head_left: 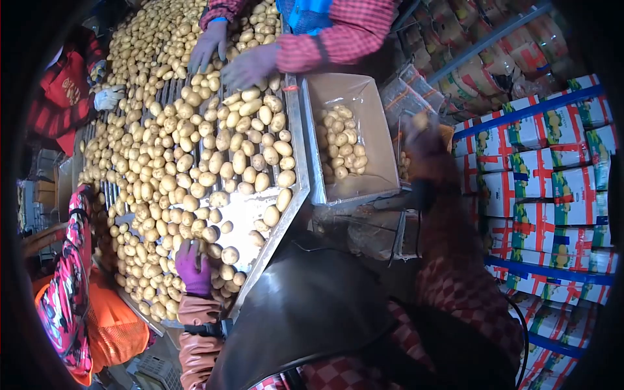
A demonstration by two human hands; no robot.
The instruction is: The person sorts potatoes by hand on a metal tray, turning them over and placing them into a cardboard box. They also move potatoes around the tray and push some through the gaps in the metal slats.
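My left hand, in a purple glove, rests among potatoes at the near end of the sorting table. Its fingers are slightly apart, with no potato visibly gripped. Out to the right, my right hand is dark and motion-blurred. A potato shows at its fingers, above an orange mesh-sided container with more potatoes inside. Between the table and that container stands a cardboard box, lined with clear plastic and partly filled with potatoes.
Across the table, a co-worker's gloved hands are over the potatoes. Another gloved hand reaches in from the left, and a person in a patterned sleeve is at near left. Printed cartons are stacked along the right.
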